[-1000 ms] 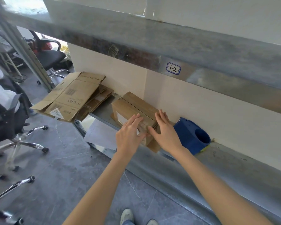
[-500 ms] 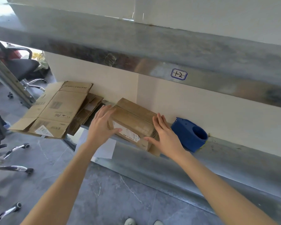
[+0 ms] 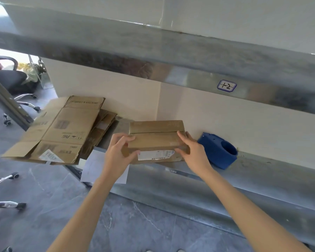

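Currently cardboard box (image 3: 154, 140) flat, long axis along shelf (image 3: 189, 180); left hand (image 3: 116, 157), right hand (image 3: 195, 151) fingers curled round ends.

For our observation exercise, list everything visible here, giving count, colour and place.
lower shelf: 1, grey, along cream wall
upper shelf: 1, grey, above it
box: 1, brown, on lower shelf
label: 1, white, box front
cartons: flattened stack, brown, shelf's left end, overhanging
holder: 1, blue, right of box
paper: 1, white, shelf edge, left of box
tag: 1, white, blue border, upper shelf edge
chairs: at least 2, black, chrome legs, far left
left hand: grips box's left corner
right hand: holds box's right end
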The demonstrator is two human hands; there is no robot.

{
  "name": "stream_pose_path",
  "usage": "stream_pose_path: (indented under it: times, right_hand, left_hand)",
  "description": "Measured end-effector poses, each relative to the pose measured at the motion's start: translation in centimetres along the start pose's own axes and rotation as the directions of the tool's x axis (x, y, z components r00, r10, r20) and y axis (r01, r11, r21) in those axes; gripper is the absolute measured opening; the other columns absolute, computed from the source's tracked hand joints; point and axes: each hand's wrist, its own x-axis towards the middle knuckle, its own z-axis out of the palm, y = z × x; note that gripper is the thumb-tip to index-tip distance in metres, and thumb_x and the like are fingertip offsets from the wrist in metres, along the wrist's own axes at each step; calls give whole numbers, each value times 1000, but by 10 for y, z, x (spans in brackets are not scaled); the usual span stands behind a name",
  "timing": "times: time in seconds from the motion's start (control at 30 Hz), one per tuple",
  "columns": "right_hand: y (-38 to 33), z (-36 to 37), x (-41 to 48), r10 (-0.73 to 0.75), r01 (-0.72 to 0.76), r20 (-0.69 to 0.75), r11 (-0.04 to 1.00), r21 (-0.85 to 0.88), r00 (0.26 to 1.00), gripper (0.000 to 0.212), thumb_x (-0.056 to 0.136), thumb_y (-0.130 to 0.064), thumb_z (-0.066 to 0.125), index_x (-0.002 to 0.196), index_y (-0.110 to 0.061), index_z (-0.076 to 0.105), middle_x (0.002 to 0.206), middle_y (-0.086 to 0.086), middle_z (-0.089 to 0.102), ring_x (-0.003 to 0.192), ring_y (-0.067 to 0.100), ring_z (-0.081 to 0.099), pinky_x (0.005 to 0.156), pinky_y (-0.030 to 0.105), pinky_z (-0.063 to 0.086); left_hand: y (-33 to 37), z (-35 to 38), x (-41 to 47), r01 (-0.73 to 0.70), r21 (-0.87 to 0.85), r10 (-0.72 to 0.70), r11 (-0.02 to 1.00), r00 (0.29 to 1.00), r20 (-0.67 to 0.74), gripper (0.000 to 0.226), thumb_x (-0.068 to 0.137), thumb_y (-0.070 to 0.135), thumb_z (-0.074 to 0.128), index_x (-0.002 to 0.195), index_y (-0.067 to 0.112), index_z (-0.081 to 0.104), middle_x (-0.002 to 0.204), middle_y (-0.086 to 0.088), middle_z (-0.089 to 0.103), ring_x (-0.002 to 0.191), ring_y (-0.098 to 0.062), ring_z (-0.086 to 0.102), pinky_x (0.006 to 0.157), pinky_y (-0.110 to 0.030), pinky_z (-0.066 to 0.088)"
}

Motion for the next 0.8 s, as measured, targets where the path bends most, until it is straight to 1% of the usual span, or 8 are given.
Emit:
stream_pose_path:
  times: [0.07, 0.1, 0.2, 0.33, 0.47, 0.57, 0.67, 0.8]
  right_hand:
    - [-7, 3, 7, 7, -7, 12, 1000, -2, 1000, 86, 84, -28, 76, 154, -35, 25, 127, -5, 60, 95, 1, 58, 100, 29, 45]
    - [-10, 3, 11, 15, -15, 5, 1000, 4, 1000, 88, 82, -29, 78, 154, -34, 27, 116, -4, 64, 90, 3, 57, 93, 26, 46]
    - [-13, 0, 25, 41, -42, 32, 998, 38, 999, 82, 77, -24, 82, 148, -27, 42, 140, 0, 56, 126, 14, 52, 101, 19, 38]
    - [-11, -7, 36, 45, -44, 87, 999, -13, 995, 79, 75, -21, 83, 144, -28, 46, 137, 2, 59, 115, 5, 50, 93, 13, 39]
    - [-10, -10, 38, 47, -38, 115, 997, -73, 992, 78, 79, -20, 80, 146, -33, 43, 133, 0, 62, 119, 17, 57, 99, 29, 46]
    - [-12, -13, 39, 35, -20, 154, 995, -96, 987, 77, 83, -21, 78, 148, -36, 40, 139, -1, 57, 124, 19, 54, 103, 36, 47]
    - [-15, -13, 38, -22, 61, 183, 975, -212, 983, 73, 89, -27, 71, 151, -36, 34, 146, 0, 48, 128, 20, 49, 99, 42, 49]
    - [-23, -2, 35, -88, 120, 134, 959, -255, 987, 74, 92, -29, 68, 154, -34, 27, 148, -1, 38, 129, 17, 46, 92, 36, 51]
  left_hand:
    - [-2, -2, -5, -7, -14, 7, 1000, 1000, -5, 38, 76, 21, 84, 108, 23, 65, 119, 6, 46, 101, -5, 55, 83, -44, 55]
    - [-3, -4, -6, -3, -20, 3, 1000, 1000, 4, 37, 75, 19, 84, 107, 21, 64, 120, 5, 45, 104, -7, 54, 84, -45, 55]
    - [-2, -16, -2, -10, -20, 11, 1000, 999, 49, 39, 73, 17, 86, 104, 22, 63, 129, 4, 43, 119, -17, 49, 92, -47, 51]
    - [-2, -39, 14, 66, -11, -63, 998, 977, 205, 65, 67, 26, 90, 121, 36, 53, 151, 9, 30, 138, -13, 32, 111, -39, 33]
    - [-6, -45, 19, 127, -4, -119, 992, 937, 328, 93, 64, 30, 91, 141, 39, 40, 158, 11, 23, 142, -11, 27, 115, -43, 28]
    - [-11, -41, 20, 84, -21, -70, 996, 929, 363, 99, 61, 34, 93, 140, 47, 34, 151, 12, 31, 137, -8, 31, 115, -43, 30]
    - [-16, -41, 18, 63, -48, -43, 997, 936, 350, 101, 48, 52, 93, 127, 67, 32, 133, 21, 33, 122, 3, 34, 108, -29, 32]
    - [-23, -35, 1, 90, -84, -66, 992, 965, 254, 109, 35, 64, 91, 132, 51, 44, 127, 15, 33, 118, 6, 35, 102, -22, 36]
